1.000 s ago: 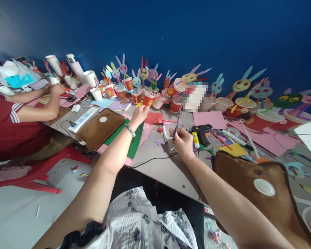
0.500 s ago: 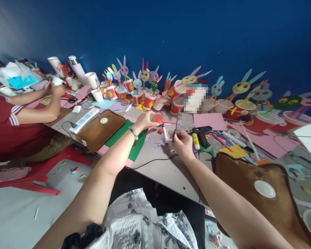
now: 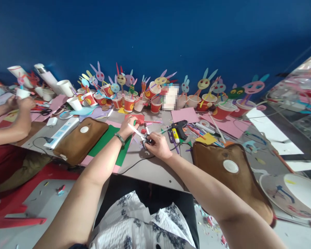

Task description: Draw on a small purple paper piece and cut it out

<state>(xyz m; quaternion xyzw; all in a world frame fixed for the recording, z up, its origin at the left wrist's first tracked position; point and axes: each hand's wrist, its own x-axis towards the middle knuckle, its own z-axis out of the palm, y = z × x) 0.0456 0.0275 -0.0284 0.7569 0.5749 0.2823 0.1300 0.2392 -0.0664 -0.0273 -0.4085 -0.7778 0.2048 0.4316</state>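
Observation:
My left hand (image 3: 128,128), with a bracelet at its wrist, has its fingers closed on a piece of red paper (image 3: 140,118). A small bit of green shows at those fingertips. Scissors (image 3: 136,130) are in my right hand (image 3: 158,146), their blades pointing left toward my left hand. Whether the blades are parted I cannot tell. Just beyond the scissors lies a white marker (image 3: 146,129) beside its red cap (image 3: 143,131). Green paper (image 3: 106,141) is spread under my left wrist.
Paper cups with rabbit-faced figures (image 3: 129,103) line the wall. A black glue gun (image 3: 180,128) and a yellow glue stick (image 3: 175,136) lie right of my hands. Brown warmers (image 3: 80,143) flank the work area, with a power strip (image 3: 62,133) at left. A co-worker's hand (image 3: 26,103) holds a cup.
The view has turned to the right. My right hand has swung the scissors from pointing upward to pointing left, closer to my left hand and the red paper.

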